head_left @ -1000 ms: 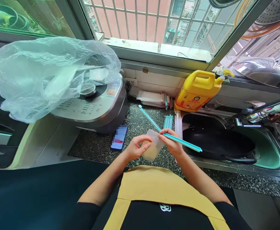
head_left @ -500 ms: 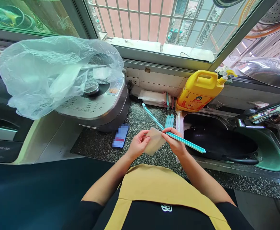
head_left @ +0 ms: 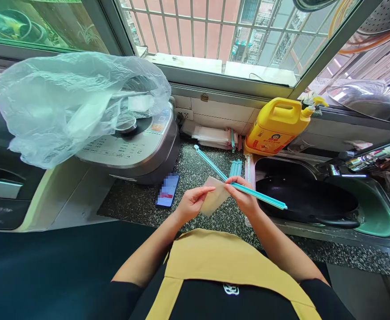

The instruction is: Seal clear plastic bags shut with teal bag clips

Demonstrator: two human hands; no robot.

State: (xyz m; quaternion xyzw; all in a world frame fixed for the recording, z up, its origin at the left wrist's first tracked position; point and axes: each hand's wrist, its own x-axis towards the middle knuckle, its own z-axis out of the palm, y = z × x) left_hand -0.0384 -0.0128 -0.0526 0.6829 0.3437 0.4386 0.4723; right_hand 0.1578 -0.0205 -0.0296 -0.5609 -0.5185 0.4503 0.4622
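Observation:
In my right hand (head_left: 243, 196) is a long, thin teal bag-sealing strip (head_left: 270, 199), slanting from upper left to lower right past the fingers. The same fingers pinch the upper right corner of a small translucent beige plastic piece (head_left: 211, 203), perhaps a folded bag. My left hand (head_left: 194, 202) grips that piece from its left side, the thumb and index finger stretched over its face. Several shorter teal strips (head_left: 235, 168) lie side by side on the speckled counter (head_left: 195, 162) just beyond my right hand.
Left stands a rice cooker (head_left: 121, 149) under a large plastic bag (head_left: 61, 102); a phone (head_left: 168, 190) lies before it. Packets (head_left: 211, 134) rest along the back wall. Right are a yellow jug (head_left: 275, 126) and a sink (head_left: 378, 209) holding a black wok (head_left: 308, 198).
The left thumb and index finger have straightened and slid rightward over the beige plastic piece. My right hand and the long teal strip are nearly unmoved.

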